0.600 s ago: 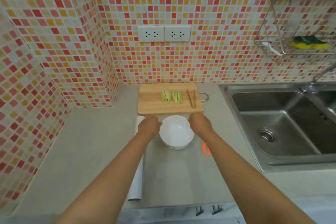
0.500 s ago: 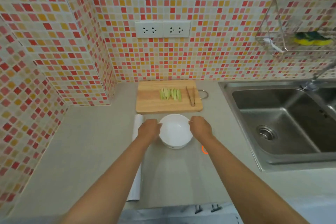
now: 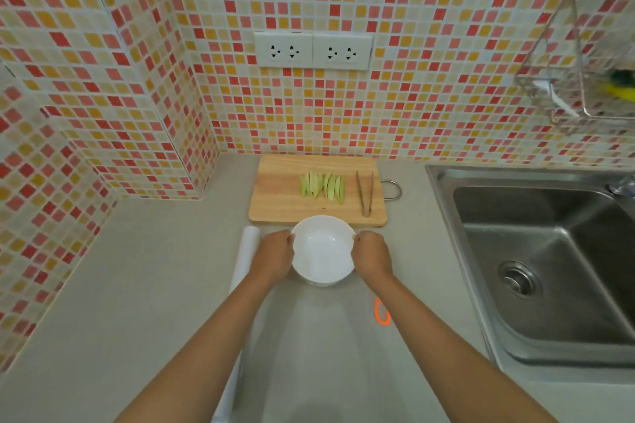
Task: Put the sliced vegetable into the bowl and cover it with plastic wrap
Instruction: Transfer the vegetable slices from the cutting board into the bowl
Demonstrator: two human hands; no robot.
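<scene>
Grey countertop (image 3: 137, 285), mosaic wall behind. Left hand (image 3: 275, 256) and right hand (image 3: 372, 257) grip the empty white bowl (image 3: 323, 251) by opposite rims, at the cutting board's (image 3: 275, 203) near edge. Green vegetable slices (image 3: 323, 185) and tongs (image 3: 365, 192) lie on the board; plastic wrap roll (image 3: 244, 257) left. Best keep bowl level, close under the slices.

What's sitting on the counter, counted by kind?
Cutting board: 1
Bowl, held by left hand and right hand: 1
Tongs: 1
Wrap roll: 1
Orange ring: 1
Pile of slices: 1
Total: 6
</scene>
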